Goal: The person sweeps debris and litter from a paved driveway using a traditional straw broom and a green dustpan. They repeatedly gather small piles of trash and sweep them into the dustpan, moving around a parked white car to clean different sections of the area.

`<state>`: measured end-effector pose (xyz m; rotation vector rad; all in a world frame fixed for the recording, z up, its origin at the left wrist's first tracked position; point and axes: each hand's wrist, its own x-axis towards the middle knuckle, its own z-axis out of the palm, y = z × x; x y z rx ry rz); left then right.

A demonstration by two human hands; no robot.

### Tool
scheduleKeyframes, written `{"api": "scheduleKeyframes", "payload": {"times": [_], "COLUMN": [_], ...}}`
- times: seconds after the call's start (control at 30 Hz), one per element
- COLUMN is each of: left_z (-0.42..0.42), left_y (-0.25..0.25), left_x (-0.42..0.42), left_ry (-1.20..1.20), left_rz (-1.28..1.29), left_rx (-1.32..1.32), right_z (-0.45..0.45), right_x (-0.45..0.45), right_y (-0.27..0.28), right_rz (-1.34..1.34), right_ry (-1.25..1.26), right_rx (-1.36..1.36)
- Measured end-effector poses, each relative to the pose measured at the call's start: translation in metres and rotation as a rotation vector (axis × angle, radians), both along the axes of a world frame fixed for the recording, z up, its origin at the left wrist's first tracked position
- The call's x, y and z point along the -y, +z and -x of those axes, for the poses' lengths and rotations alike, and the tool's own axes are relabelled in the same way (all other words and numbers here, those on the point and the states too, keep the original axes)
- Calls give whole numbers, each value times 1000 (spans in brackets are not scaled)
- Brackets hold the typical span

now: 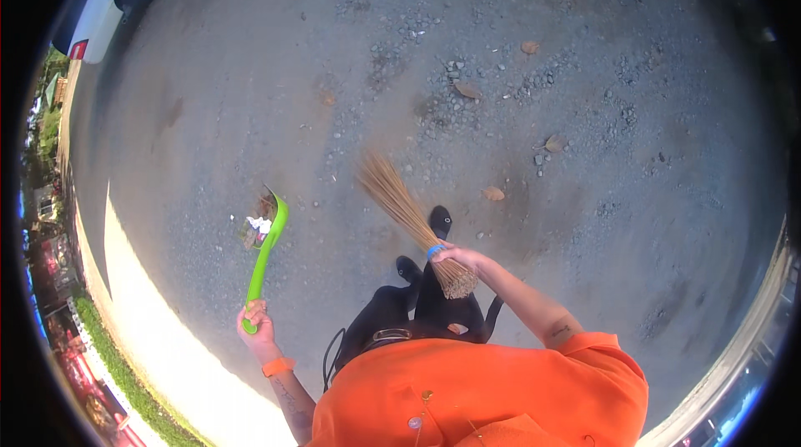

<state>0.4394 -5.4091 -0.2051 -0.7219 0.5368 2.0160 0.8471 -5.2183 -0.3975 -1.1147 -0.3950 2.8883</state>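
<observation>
My left hand (256,320) is closed around the handle end of a green plastic dustpan (266,253), which points away from me at the left. Leaves and crumpled white scraps (260,225) lie at the pan's far part; how deep they sit in it is hard to tell. With my right hand (457,256) I grip a stick broom (407,206) near its blue band. The broom slants up and left, its bristle tips blurred over the ground, its thick bound end by my thigh.
Dry leaves (467,90) and loose gravel (455,70) are scattered on the grey ground ahead. A white vehicle (103,21) stands at the upper left. My black shoes (440,220) are below the broom. A green strip of plants (119,366) borders the sunlit ground at left.
</observation>
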Motion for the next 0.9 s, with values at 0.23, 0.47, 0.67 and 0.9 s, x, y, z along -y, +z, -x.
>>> {"api": "scheduleKeyframes", "payload": {"times": [0.23, 0.47, 0.67, 0.9], "left_z": [7, -1, 7, 5], "left_y": [-3, -13, -28, -24], "left_x": [-5, 13, 18, 2], "left_ry": [112, 239, 253, 253], "left_rz": [-35, -63, -76, -48], "left_rx": [83, 128, 126, 113], "right_z": [106, 84, 97, 160], "right_x": [-24, -228, -160, -40], "right_y": [-83, -21, 15, -87], "right_rz": [384, -140, -508, 28], "right_ry": [669, 175, 46, 442], "right_rx": [60, 378, 466, 181]}}
